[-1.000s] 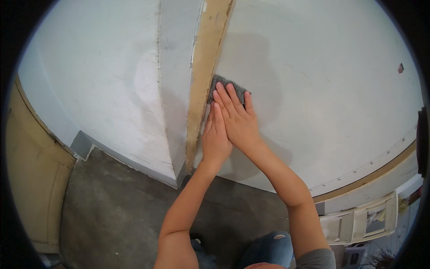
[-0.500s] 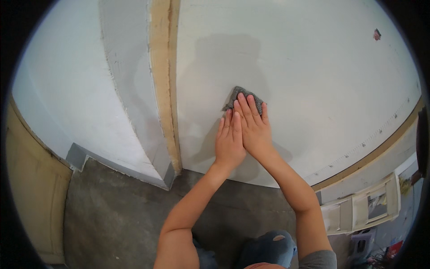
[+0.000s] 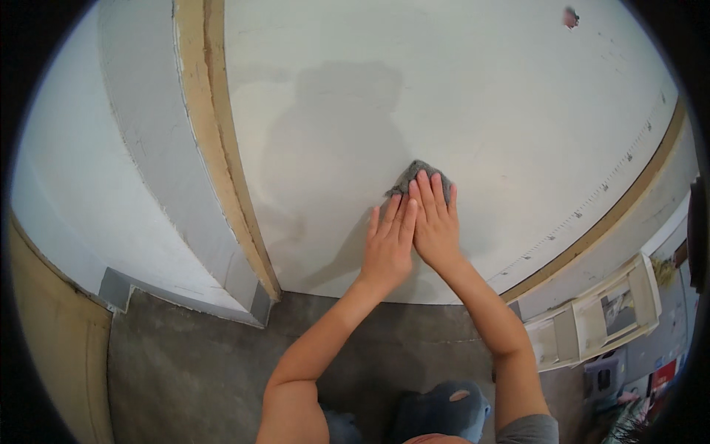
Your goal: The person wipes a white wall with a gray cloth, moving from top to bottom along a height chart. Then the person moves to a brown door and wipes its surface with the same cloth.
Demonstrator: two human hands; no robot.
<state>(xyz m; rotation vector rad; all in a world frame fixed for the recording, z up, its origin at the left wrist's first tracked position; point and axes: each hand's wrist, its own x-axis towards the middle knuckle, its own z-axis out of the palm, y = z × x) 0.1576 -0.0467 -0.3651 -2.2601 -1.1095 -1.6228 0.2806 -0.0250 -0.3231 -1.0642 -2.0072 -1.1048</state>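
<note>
A small dark grey cloth [image 3: 406,179], fuzzy like a scouring rag, lies flat against a large white door panel [image 3: 333,148]. My right hand [image 3: 436,222] presses it to the panel with fingers stretched over it, and cloth shows above and between them. Close beside it, my left hand [image 3: 388,248] lies flat with fingers extended, its fingertips at the cloth's lower edge. The two hands touch near the index fingers. My shadow falls on the panel and dims part of its surface.
Left of the panel runs a tan wooden frame strip [image 3: 214,111], then a grey-white wall. Dark concrete floor [image 3: 200,362] lies below. A ruler-like scale marks the panel's right edge. At right stand a cream rack [image 3: 592,325] and a grey plastic stool [image 3: 603,377].
Both hands and the cloth have slid right and somewhat down across the panel, still pressed to it. The view has turned right, so the wooden strip now appears farther left.
</note>
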